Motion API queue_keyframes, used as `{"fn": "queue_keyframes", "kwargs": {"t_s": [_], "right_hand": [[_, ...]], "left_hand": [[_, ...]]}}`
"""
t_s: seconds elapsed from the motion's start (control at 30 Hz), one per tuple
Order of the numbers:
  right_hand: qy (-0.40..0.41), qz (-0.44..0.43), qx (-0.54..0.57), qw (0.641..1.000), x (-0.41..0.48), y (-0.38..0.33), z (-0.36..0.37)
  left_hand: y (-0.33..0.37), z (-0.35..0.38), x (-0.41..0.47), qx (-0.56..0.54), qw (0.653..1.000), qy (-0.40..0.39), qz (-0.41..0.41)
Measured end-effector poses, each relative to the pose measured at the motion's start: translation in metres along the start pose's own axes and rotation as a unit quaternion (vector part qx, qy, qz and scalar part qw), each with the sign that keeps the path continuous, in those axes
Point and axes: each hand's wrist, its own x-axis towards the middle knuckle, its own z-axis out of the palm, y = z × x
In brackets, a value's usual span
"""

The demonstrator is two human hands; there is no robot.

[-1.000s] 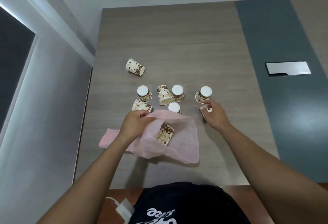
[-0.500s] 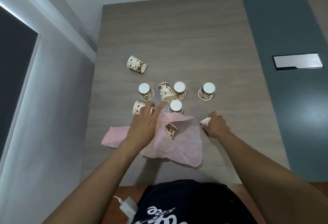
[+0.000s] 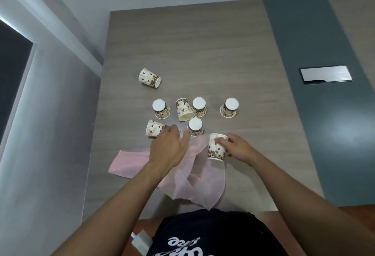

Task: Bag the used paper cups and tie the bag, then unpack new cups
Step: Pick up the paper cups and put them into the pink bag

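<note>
The right hand [image 3: 238, 148] wraps a tapered, bean-printed paper cup [image 3: 216, 147], held mouth-down over the thin, translucent pink bag [image 3: 194, 182] crumpled on the wood-grain table [image 3: 203, 53]. The left hand [image 3: 168, 148] rests on the bag with fingers loosely spread, gripping nothing visible, beside a cup lying on its side [image 3: 154, 128].

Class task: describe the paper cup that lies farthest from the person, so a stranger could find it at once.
Start at the grey-brown wooden table and find the cluster of coffee-bean-patterned paper cups above the thin pink plastic bag. Look beyond it, towards the wall. The lone bean-patterned paper cup lies there on its side, apart from all others.
</note>
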Motion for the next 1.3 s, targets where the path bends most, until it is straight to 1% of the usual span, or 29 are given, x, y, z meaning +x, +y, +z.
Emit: {"fn": "queue_keyframes", "kwargs": {"t_s": [0.1, 0.17, 0.2, 0.27, 0.33, 0.43, 0.53, 0.57, 0.63, 0.73, 0.8, 0.83, 0.87, 0.93, 1.1, 1.17, 1.23, 1.27, 1.3], "right_hand": [[-0.039, -0.009, 0.006, 0.999, -0.007, -0.005, 0.020], [-0.052, 0.000, 0.034, 0.998, -0.013, -0.013, 0.032], [-0.054, 0.004, 0.052, 0.997, -0.016, -0.018, 0.037], [-0.053, 0.018, 0.090, 0.994, -0.020, -0.026, 0.048], [-0.057, 0.023, 0.098, 0.993, -0.023, -0.035, 0.058], [-0.090, 0.016, 0.050, 0.995, -0.027, -0.045, 0.077], [-0.141, -0.004, 0.013, 0.990, -0.034, -0.058, 0.097], [-0.157, -0.022, -0.007, 0.987, -0.035, -0.061, 0.104], [-0.176, -0.068, -0.082, 0.979, -0.037, -0.070, 0.118], [-0.209, -0.109, -0.191, 0.953, -0.035, -0.079, 0.135], [-0.234, -0.126, -0.244, 0.933, -0.034, -0.083, 0.142], [-0.233, -0.135, -0.257, 0.928, -0.035, -0.086, 0.142], [-0.224, -0.149, -0.254, 0.929, -0.036, -0.088, 0.142], [-0.203, -0.185, -0.210, 0.938, -0.037, -0.092, 0.138], [-0.055, -0.185, -0.120, 0.974, -0.021, -0.091, 0.101], [0.031, -0.189, -0.116, 0.975, -0.011, -0.094, 0.081], [0.120, -0.200, -0.109, 0.966, 0.002, -0.094, 0.067], [0.151, -0.208, -0.108, 0.960, 0.011, -0.092, 0.062], [0.157, -0.212, -0.115, 0.958, 0.020, -0.089, 0.060]], "left_hand": [[0.011, -0.007, -0.010, -0.011, 0.995, -0.090, 0.030], [0.009, -0.004, -0.015, 0.033, 0.989, -0.132, 0.053], [0.006, -0.001, -0.015, 0.054, 0.987, -0.138, 0.059], [-0.001, 0.002, -0.015, 0.085, 0.987, -0.121, 0.059], [-0.010, 0.001, -0.015, 0.082, 0.992, -0.084, 0.044], [-0.022, -0.009, -0.015, 0.022, 1.000, -0.018, 0.011], [-0.032, -0.013, -0.013, -0.044, 0.999, 0.019, -0.019], [-0.035, -0.013, -0.013, -0.073, 0.997, 0.026, -0.031], [-0.036, -0.015, -0.013, -0.120, 0.991, 0.030, -0.049], [-0.029, -0.020, -0.014, -0.178, 0.980, 0.028, -0.079], [-0.025, -0.022, -0.013, -0.198, 0.975, 0.029, -0.094], [-0.025, -0.023, -0.012, -0.197, 0.975, 0.029, -0.096], [-0.026, -0.023, -0.011, -0.196, 0.975, 0.028, -0.098], [-0.033, -0.024, -0.008, -0.192, 0.975, 0.030, -0.108], [-0.052, -0.027, -0.004, -0.185, 0.974, 0.030, -0.130], [-0.056, -0.028, -0.005, -0.182, 0.975, 0.027, -0.123], [-0.058, -0.030, -0.009, -0.181, 0.976, 0.023, -0.119], [-0.060, -0.031, -0.011, -0.183, 0.975, 0.018, -0.121], [-0.062, -0.032, -0.014, -0.182, 0.976, 0.016, -0.120]]}}
